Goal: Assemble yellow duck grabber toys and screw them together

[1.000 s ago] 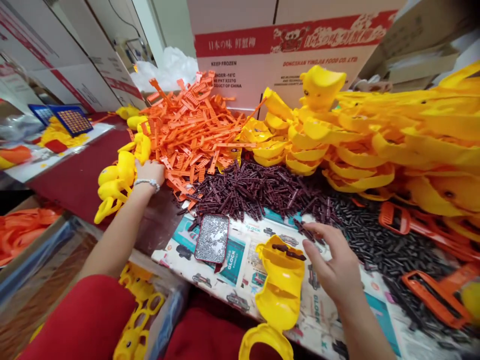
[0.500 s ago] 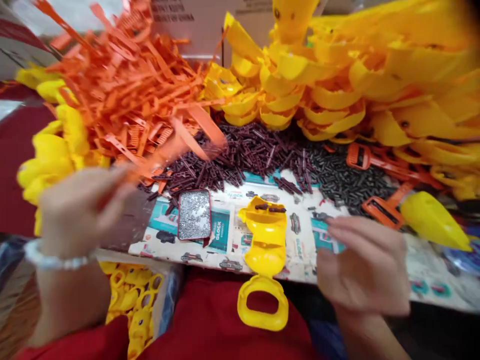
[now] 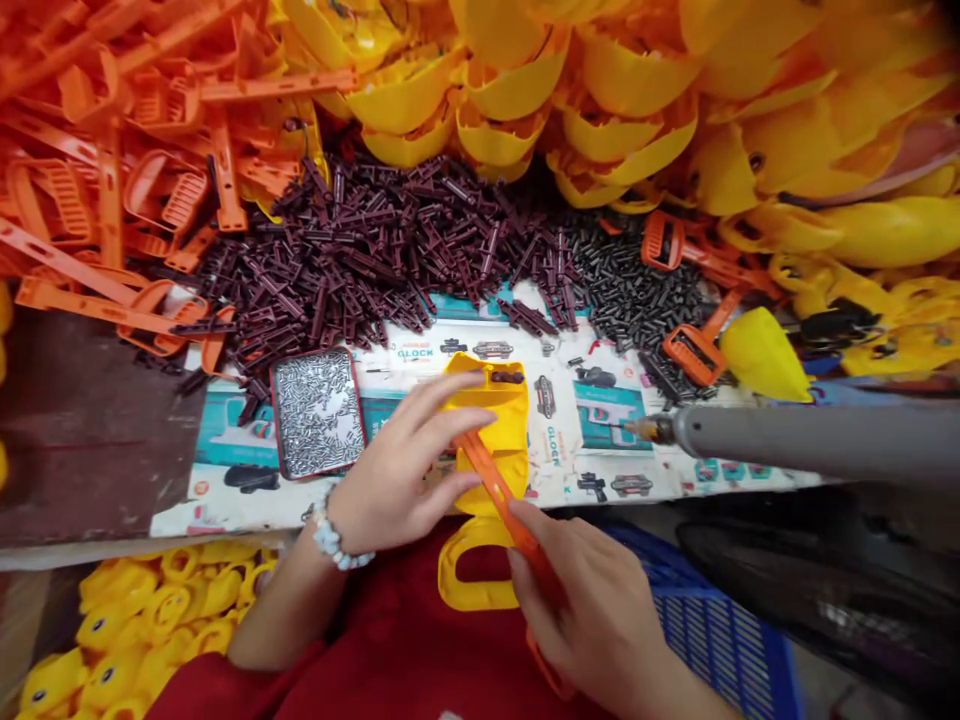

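Fingers of the right hand (image 3: 592, 590) are closed around a long orange strip (image 3: 491, 478). Its far end points up and left, to the left hand (image 3: 397, 470). The left hand is partly open, with its fingers over a yellow toy part (image 3: 510, 432) and its thumb close to the strip. I cannot tell if the left hand grips the strip. A bracelet (image 3: 330, 535) with pale beads is on the left wrist.

The yellow toy part lies open on printed paper (image 3: 442, 335) on the worktop (image 3: 90, 430). Small dark bits (image 3: 508, 377) sit in its top end. Its yellow ring (image 3: 480, 597) sticks out past the front edge, above red clothes (image 3: 390, 640).

Left of the toy part is a little tray (image 3: 319, 415) of tiny silver pins. Behind it is a big pile of dark purple-brown pieces (image 3: 375, 250), and right of that is a pile of little black tubes (image 3: 637, 290). Lots of orange parts (image 3: 112, 180) are heaped at the back left, and yellow shells (image 3: 510, 85) are stacked at the back.

On the right, a yellow pointy piece (image 3: 765, 355) is beside an orange piece (image 3: 694, 355). A gray tool (image 3: 787, 440) has its thin tip pointing left. Down low are yellow duck pieces (image 3: 127, 630) on the left and a blue basket (image 3: 727, 640) on the right.
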The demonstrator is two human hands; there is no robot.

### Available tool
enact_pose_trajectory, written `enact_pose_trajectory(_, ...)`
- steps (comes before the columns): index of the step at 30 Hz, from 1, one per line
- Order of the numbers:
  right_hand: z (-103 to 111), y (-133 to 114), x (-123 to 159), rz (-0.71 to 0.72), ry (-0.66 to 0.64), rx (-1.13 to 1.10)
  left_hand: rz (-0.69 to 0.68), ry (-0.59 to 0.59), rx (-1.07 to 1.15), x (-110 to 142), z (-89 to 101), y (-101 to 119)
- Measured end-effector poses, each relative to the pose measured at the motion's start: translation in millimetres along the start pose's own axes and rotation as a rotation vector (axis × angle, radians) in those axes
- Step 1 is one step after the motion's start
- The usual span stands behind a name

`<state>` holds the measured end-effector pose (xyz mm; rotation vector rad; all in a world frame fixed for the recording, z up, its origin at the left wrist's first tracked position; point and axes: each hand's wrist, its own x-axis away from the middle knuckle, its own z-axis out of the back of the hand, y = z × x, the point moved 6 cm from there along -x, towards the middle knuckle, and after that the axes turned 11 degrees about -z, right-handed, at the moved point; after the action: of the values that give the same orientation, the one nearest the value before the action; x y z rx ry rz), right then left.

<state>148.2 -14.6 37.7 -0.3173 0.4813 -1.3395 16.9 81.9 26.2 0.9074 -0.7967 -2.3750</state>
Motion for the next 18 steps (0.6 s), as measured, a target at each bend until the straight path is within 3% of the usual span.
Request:
enact_pose_trajectory(4, 0.7, 12.1, -0.4, -0.100, -0.001, -0.042, 0.059, -0.003, -0.184, -9.0, -5.9, -8.1)
enact_pose_trajectory(10, 1.3, 18.5, -5.8, -0.118, 0.078, 0.077, 0.161, -0.019, -0.206, -12.6, -22.9, -19.2)
enact_pose_trajectory(15, -6.3, 19.3, -10.4, -0.152, 0.030, 0.017, 0.190, 0.043, -0.180, -9.7, -26.2, -20.1)
enact_pose_trajectory(18, -5.9, 17.8, -11.0, -0.148, 0.069, 0.048, 0.211, 0.045, -0.195, -9.6, -27.5, -18.7)
